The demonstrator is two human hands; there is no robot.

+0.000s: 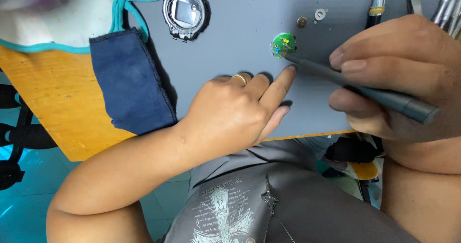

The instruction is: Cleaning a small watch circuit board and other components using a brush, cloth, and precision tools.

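A small round green circuit board (283, 45) lies on a grey mat (249, 26). My right hand (398, 74) grips a dark slim tool (360, 87) like a pen, and its tip touches the board's lower edge. My left hand (240, 111) rests on the mat below the board, index finger stretched out with its tip right beside the tool's tip. A gold ring sits on one finger of that hand. An empty dark watch case (185, 10) lies face up at the mat's upper left, apart from both hands.
A small round button cell (301, 22) and a tiny metal part (320, 15) lie above the board. Several tools (379, 0) sit at the top right. A dark blue cloth (129, 79) overlaps the mat's left edge on the orange wooden table (57, 99).
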